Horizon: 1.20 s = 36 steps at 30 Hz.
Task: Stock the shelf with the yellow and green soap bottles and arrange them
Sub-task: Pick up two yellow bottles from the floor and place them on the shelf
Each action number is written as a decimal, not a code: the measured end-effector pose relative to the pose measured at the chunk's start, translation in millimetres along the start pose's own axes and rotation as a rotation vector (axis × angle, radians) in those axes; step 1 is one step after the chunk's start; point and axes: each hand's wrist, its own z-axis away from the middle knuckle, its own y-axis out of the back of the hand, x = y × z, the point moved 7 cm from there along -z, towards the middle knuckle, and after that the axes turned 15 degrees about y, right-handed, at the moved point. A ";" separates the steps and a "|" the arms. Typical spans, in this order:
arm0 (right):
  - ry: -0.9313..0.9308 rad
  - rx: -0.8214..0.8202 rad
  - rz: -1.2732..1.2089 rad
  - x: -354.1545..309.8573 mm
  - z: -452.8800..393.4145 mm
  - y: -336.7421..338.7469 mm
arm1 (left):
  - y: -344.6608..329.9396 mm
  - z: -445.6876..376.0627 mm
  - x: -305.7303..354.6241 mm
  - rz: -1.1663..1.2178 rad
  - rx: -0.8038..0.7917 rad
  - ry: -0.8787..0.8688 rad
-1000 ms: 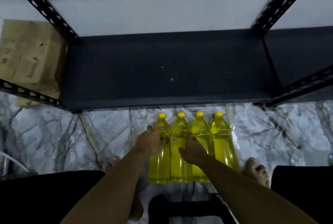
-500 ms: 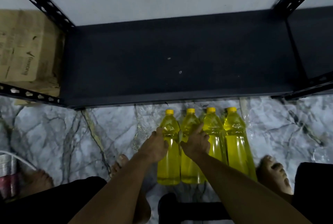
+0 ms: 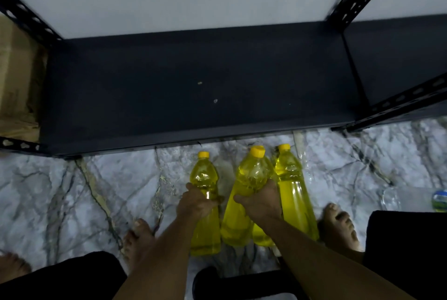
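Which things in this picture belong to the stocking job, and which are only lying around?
Belonging to the job:
- yellow bottle, gripped by right hand
- leftmost yellow bottle, gripped by left hand
- yellow bottle on the right, standing on the floor
- dark shelf

Lying about:
- cardboard box, left of the shelf
- small round object at the right edge

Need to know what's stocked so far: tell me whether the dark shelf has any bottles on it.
None. The shelf is bare; all visible yellow bottles are in front of it.

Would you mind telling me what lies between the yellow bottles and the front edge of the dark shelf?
In the head view, only bare marble floor separates the yellow bottles from the shelf.
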 end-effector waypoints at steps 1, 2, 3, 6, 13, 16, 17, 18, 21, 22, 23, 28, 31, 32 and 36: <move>0.005 0.017 -0.027 -2.5 -0.2 3.9 | -0.6 -1.5 1.2 0.016 0.010 0.012; 0.015 0.029 -0.056 -4.1 -0.3 6.8 | 0.3 -0.9 1.6 0.033 0.025 0.019; 0.030 0.030 -0.069 -7.2 -1.2 8.5 | 0.2 -1.9 -0.3 0.048 0.026 0.032; 0.068 0.002 -0.047 -17.1 -0.8 11.3 | 5.0 -1.8 -7.0 0.103 0.046 0.004; 0.094 -0.048 -0.052 -28.7 13.9 21.4 | 32.0 25.9 -15.9 0.216 0.133 -0.091; 0.135 -0.043 -0.084 -39.5 29.7 37.5 | 53.0 54.7 -3.8 0.252 0.185 -0.197; 0.156 -0.034 -0.083 -45.4 35.9 45.6 | 60.2 60.7 -2.7 0.272 0.202 -0.217; 0.175 -0.021 -0.073 -51.1 41.7 54.0 | 67.2 66.2 -2.0 0.278 0.221 -0.224; 0.255 0.009 -0.067 -72.2 56.4 79.0 | 91.7 102.3 8.6 0.265 0.278 -0.290; 0.275 0.017 -0.080 -78.8 59.3 87.0 | 101.1 127.8 15.6 0.282 0.289 -0.335; 0.298 0.030 -0.092 -86.2 62.6 97.1 | 109.2 145.7 20.7 0.306 0.301 -0.358; 0.431 0.121 -0.154 -125.2 82.3 156.3 | 139.5 224.9 40.7 0.337 0.406 -0.469; 0.539 0.186 -0.187 -152.8 102.2 196.6 | 158.7 271.8 47.4 0.353 0.477 -0.579; 0.582 0.203 -0.202 -164.0 109.1 210.8 | 166.0 288.0 50.5 0.366 0.497 -0.624; 0.742 0.247 -0.285 -210.8 138.8 268.8 | 200.4 360.6 62.8 0.437 0.556 -0.793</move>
